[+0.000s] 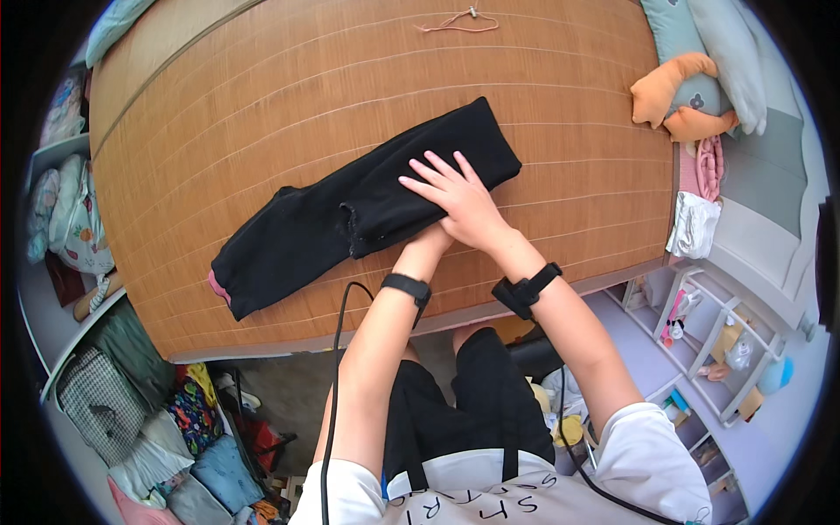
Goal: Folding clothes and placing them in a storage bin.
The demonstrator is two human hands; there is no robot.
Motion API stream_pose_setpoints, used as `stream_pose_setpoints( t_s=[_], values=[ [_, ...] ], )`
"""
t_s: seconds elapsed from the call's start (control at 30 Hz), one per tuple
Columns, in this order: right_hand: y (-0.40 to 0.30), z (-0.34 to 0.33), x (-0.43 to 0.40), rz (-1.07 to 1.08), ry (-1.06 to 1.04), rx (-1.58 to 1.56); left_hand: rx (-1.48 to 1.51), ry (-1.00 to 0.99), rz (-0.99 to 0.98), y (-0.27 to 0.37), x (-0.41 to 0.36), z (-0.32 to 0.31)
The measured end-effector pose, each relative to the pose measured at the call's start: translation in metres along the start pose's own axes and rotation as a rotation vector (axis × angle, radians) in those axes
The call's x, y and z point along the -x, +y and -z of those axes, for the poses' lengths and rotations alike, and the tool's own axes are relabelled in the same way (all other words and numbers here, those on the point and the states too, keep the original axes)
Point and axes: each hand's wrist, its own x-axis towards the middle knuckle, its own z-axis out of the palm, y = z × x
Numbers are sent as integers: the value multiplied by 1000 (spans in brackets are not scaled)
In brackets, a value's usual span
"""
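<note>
A black folded garment [295, 230] lies at a slant on a wooden-slat mat [577, 177] over a bed. Part of it is doubled back, and a frayed edge shows near its middle. A bit of pink shows at its lower left end. Spread flat, my right hand [456, 200] rests on the doubled part with nothing gripped. My left hand [433, 239] is at the near edge of the cloth, its fingers hidden under the garment and behind my right hand. Each wrist wears a black band.
A thin cord loop [459, 27] lies on the mat's far part. Orange and pale green cushions [699, 92] and a silvery packet [695, 225] are at the right. Shelves of folded clothes stand left; a white rack [705, 328] stands right. Black cables run along both arms.
</note>
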Motion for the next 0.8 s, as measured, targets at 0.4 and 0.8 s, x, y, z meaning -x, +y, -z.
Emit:
stream_pose_setpoints(
  t_s=[0.4,0.8],
  values=[
    [-21,-25,-16,-76,149,55,739,219,444,-94,90,54],
    [-8,-27,-1,-26,-155,156,161,85,190,-74,51,59]
  ],
)
